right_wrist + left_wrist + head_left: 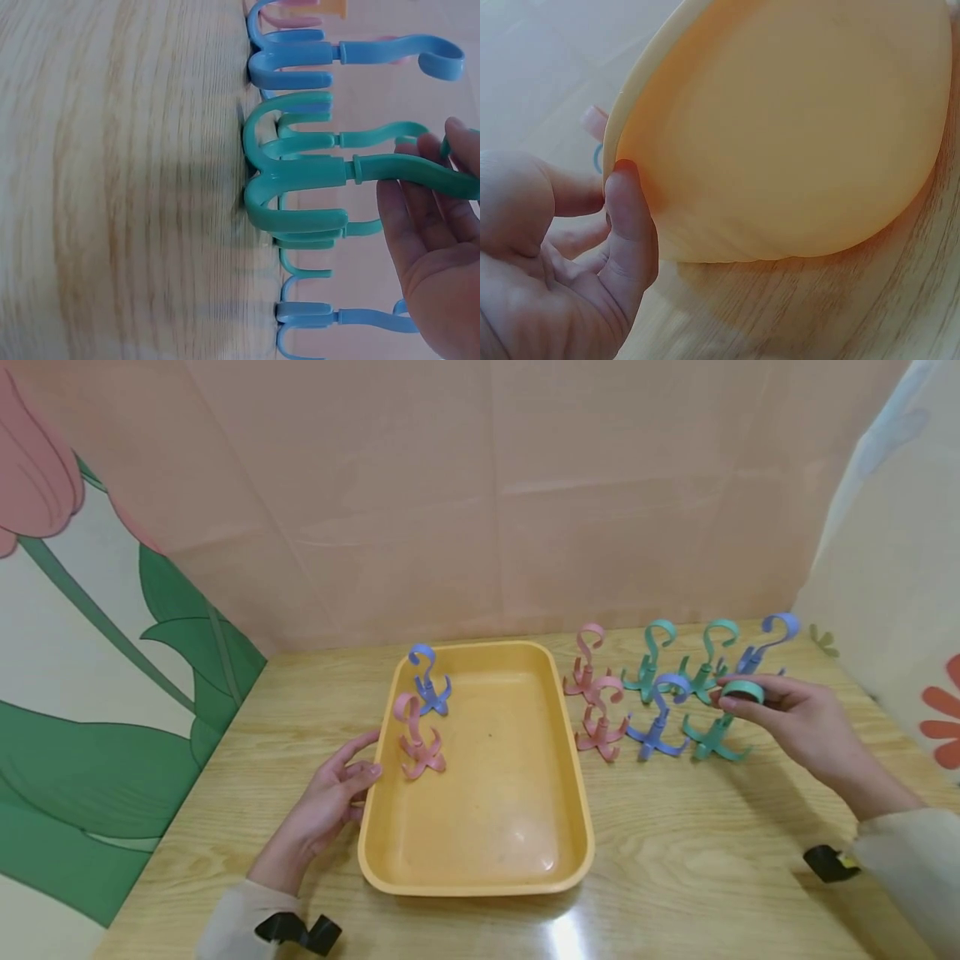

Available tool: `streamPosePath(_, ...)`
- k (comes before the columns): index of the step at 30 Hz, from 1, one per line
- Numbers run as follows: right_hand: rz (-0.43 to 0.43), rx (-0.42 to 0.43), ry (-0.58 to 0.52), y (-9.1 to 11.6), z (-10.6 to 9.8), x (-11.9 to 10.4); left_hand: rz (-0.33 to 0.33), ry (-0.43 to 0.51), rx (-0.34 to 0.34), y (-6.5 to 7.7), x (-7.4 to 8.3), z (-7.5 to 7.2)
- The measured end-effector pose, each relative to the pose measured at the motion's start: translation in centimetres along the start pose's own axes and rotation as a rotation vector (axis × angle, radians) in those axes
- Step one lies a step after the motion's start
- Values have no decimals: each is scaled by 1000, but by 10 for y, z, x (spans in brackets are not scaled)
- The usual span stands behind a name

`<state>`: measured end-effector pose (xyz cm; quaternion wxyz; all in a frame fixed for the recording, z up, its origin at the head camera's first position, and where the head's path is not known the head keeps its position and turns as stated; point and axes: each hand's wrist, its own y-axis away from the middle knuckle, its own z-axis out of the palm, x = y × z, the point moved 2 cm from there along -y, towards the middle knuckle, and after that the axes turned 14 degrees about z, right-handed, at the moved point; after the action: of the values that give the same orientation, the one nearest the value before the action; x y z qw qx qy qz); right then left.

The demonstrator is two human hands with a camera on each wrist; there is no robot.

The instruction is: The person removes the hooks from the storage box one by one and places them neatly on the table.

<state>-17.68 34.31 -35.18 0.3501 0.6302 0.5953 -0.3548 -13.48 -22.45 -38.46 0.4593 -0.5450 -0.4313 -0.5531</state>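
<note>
My left hand (337,789) pinches the left rim of a yellow tray (480,887), with the thumb on one side of the wall and fingers on the other, as the left wrist view (577,247) also shows. Inside the tray, a blue claw hook (432,700) and a pink claw hook (423,754) stand upright at its left side. At the right, my right hand (806,718) grips the curled top of a green claw hook (712,742). That hook is upright, its base seemingly touching the table (150,187); fingers hide part of its curl.
Beside the tray's right edge stand more hooks: a rear pink one (583,681), a front pink one (600,737), a front blue one (652,742), two green ones behind, and a blue one (750,662) at far right. A pinkish sheet (420,510) backs the table.
</note>
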Motion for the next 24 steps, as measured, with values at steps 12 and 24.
streamPosePath(12, -29, -41, -56, 0, 6, 10, 0, 2, -2, 0, 0, 0)
streamPosePath(24, -12, -56, -67, 0, 11, 18, -1, -3, 0, 0, -1, 0)
